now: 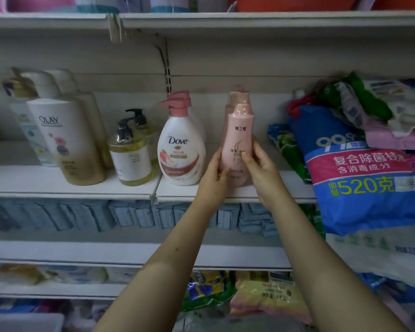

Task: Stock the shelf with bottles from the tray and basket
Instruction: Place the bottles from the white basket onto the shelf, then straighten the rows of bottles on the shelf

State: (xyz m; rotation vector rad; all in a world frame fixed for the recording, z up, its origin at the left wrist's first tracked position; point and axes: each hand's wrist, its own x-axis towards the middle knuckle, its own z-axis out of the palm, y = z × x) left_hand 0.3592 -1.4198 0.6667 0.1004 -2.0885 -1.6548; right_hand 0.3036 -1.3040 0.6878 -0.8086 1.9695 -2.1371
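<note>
I saw left hand and right hand gripping pink bottle — upright on shelf beside Dove bottle

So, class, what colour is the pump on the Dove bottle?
Pink: the pump tops the white Dove bottle, seen best in the head view.

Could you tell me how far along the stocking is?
Olay bottle, pump bottles and Dove bottle stand on the shelf. The left hand and right hand hold a pink bottle before matching ones. Tray and basket are unseen, so the remainder is unclear.
</note>
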